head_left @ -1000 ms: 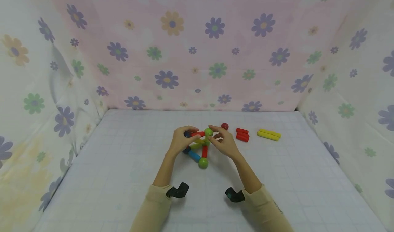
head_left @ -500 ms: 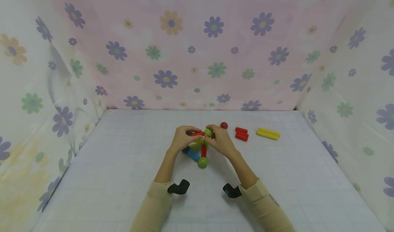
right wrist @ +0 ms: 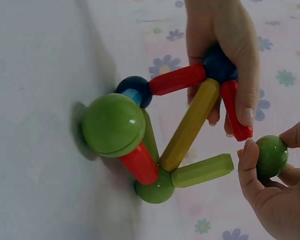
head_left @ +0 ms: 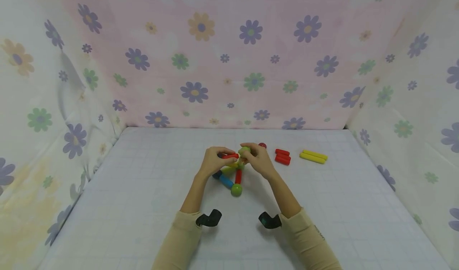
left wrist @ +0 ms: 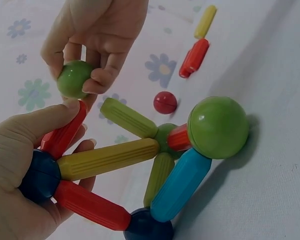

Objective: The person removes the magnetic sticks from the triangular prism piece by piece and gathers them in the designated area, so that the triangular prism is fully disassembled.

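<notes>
My left hand curls round a dark blue ball and a red stick at the upper corner of a stick-and-ball frame. In the right wrist view, a yellow stick and another red stick run from that blue ball. My right hand pinches a green ball close to the red stick's free end. A light green stick slants up from a lower green ball, its end free. A blue stick joins the large green ball and another dark blue ball.
On the white table, a red ball lies just beyond my right hand. Several short red sticks and two yellow sticks lie farther right. Flowered cloth hangs behind and at both sides.
My right hand has closed in on the green ball and tilted it slightly up and right at the red stick's end. The left hand and the frame have barely moved.
</notes>
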A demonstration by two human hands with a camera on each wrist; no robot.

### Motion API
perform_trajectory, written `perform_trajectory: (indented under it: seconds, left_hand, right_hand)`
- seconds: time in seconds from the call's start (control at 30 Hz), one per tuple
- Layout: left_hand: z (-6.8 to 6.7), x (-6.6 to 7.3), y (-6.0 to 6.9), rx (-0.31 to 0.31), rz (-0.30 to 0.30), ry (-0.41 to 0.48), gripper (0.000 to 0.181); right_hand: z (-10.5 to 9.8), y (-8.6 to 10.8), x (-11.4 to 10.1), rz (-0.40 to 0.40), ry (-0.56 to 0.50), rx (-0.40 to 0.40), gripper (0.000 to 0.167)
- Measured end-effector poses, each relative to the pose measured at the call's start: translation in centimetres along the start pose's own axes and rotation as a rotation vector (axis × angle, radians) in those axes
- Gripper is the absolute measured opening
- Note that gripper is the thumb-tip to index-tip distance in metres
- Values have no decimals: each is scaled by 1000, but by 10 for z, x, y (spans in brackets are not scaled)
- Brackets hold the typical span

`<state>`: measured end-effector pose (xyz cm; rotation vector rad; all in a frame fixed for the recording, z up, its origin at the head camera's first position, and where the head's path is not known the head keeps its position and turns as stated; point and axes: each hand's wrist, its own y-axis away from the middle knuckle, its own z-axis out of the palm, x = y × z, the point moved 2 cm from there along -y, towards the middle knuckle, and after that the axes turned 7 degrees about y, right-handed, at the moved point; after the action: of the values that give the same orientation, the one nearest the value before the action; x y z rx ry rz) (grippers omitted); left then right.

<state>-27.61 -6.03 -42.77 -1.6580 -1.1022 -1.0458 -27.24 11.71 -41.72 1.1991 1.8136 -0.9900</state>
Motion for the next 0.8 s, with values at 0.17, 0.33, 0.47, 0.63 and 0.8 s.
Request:
perform_trajectory:
  seconds: [0.17, 0.33, 0.47, 0.63, 0.8]
  left_hand:
    - [0, -1, 0, 8, -14, 4, 24]
    - [-3, -4, 5, 26, 3, 20, 34]
    - [-9, -9, 11, 52, 27, 38, 37]
    - [-17, -2, 23, 80, 37, 39, 37]
    - [-22, 23, 39, 94, 40, 41, 36]
  right_hand:
    - [-7, -2, -1, 55, -107, 30, 35]
    - [-17, -4, 21, 94, -152, 74, 41]
    - [-26, -1, 37, 130, -147, 131, 43]
    - [-30, 3, 60, 241, -66, 204, 45]
    - [-27, 5, 81, 316, 42, 241, 45]
